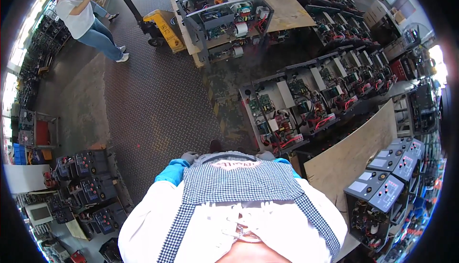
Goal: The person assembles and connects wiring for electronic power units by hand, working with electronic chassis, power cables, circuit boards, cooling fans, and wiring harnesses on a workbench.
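Observation:
My left hand, in a grey glove below a blue sleeve cuff, is low beside the checked apron. On the other side, my right hand also wears a grey glove and is partly covered by the apron. The fingers of both hands are too hidden to read, and no held thing shows. Nearest to my right hand is a row of open metal chassis with green circuit boards and red wires. A dark shoe tip shows ahead of the apron.
A yellow pallet jack stands by a plywood sheet carrying open machine frames. Beyond its handle is a person in a white shirt. Machines with control panels line the left; more panel units stand right. Patterned metal flooring stretches ahead.

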Demonstrator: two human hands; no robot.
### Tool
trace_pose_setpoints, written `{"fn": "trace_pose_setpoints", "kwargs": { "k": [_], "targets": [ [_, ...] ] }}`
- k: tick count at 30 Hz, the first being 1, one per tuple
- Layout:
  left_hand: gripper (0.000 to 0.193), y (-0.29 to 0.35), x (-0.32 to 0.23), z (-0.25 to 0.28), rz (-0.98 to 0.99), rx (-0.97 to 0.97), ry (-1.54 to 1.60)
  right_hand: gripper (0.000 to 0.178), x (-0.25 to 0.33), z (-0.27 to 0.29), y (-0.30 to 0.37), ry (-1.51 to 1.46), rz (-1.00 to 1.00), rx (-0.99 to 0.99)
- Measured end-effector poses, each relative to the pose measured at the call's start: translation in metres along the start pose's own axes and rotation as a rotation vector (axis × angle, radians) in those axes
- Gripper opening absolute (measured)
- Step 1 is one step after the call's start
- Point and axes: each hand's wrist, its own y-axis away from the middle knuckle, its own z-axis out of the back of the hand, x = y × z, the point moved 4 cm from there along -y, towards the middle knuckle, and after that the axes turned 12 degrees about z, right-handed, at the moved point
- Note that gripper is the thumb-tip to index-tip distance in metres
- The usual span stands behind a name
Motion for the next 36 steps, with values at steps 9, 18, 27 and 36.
{"fn": "trace_pose_setpoints", "kwargs": {
  "k": [9,18,27,36],
  "targets": [
    [0.04,0.01,-0.008,0.001,0.062,0.039,0.164,0.051,-0.002,0.003,-0.01,0.029,0.005,0.021],
    [0.046,-0.032,0.001,-0.013,0.001,0.025,0.081,0.054,-0.025,0.008,-0.016,0.046,-0.032,0.031],
    [0.045,-0.037,0.011,-0.016,0.027,0.056,0.167,0.054,0.0,0.023,-0.006,0.118,0.125,0.045],
    [0.048,-0.042,0.019,-0.022,0.071,0.101,0.263,0.048,-0.012,0.019,-0.025,0.092,0.1,0.003]
  ]
}}
